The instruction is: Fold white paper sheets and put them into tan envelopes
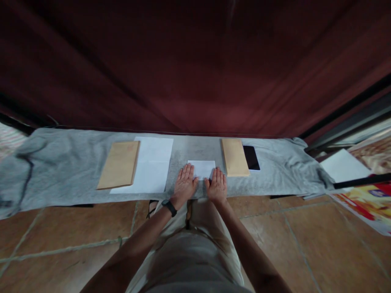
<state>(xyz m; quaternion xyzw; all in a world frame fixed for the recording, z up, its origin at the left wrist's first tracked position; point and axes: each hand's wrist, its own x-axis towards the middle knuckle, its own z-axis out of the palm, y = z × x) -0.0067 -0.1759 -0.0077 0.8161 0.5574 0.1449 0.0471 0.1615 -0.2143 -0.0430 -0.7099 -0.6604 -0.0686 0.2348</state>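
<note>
Both my hands lie flat, palms down, on a small white folded paper (pixel 202 167) in the middle of a grey cloth (pixel 61 171). My left hand (pixel 185 184), with a black watch at the wrist, covers the paper's near left corner, fingers stretched out. My right hand (pixel 217 185) presses the near right corner, fingers also straight. A brown envelope (pixel 234 157) lies just right of the paper. To the left, another brown envelope (pixel 119 164) rests partly over a stack of white sheets (pixel 154 165).
A dark phone (pixel 251 157) lies face up beside the right envelope. A dark red curtain (pixel 195 65) hangs behind the cloth. At the far right are a white sheet (pixel 343 166) and a colourful printed surface (pixel 371 201). Brown floor tiles (pixel 305 236) show below.
</note>
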